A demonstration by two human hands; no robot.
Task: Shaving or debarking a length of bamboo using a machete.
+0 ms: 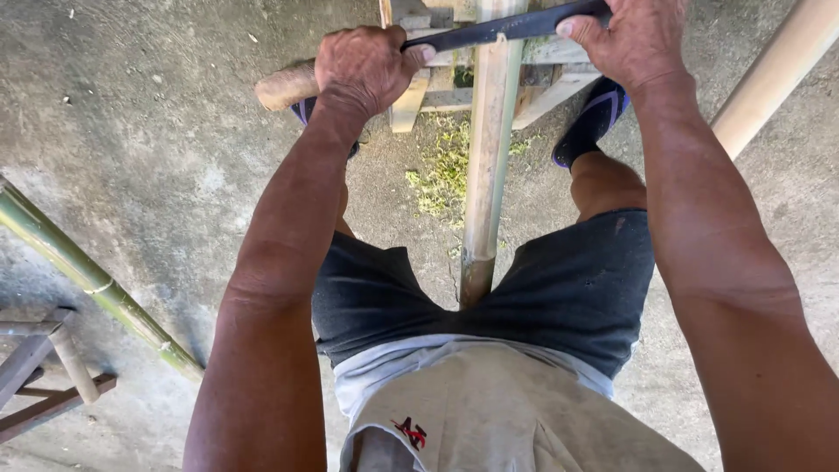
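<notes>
The narrow strip above the pale, split bamboo pole (489, 157) that runs between the knees is crossed by a long dark blade (502, 28), which is gripped at its wooden handle end by the left hand (367, 65) and at its tip end by the right hand (634, 39). Just left and right of that pole, passage is blocked by the forearms, the dark shorts and the blue sandals (594, 122), and beyond the blade by a rough frame of wooden slats (419, 92). Bare grey concrete floor (157, 131) is left open well to the left of the pole as far as a slanting green bamboo pole (87, 275) and a small wooden stand (44, 371), while to the right open floor is bounded by a thick pale bamboo pole (769, 79).
</notes>
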